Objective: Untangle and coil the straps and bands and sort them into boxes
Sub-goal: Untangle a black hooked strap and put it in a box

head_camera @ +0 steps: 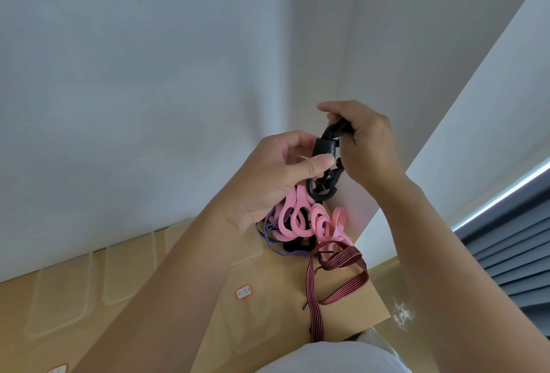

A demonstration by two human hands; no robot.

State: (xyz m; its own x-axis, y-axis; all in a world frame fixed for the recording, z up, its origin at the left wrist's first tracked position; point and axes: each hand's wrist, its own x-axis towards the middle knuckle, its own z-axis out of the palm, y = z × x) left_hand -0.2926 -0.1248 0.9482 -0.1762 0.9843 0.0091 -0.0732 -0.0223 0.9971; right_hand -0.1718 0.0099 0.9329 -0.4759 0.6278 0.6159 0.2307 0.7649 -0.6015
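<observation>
White wall w/ grey blinds at rt. Tan surface carries clear boxes at left, plus tangled pink bands touching a red-black striped strap. Above the tangle, left hand & right hand both grip a looped black strap.

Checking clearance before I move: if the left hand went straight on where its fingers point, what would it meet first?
The left hand pinches the black looped strap; beyond that, likely the right hand. Depth unclear.
</observation>
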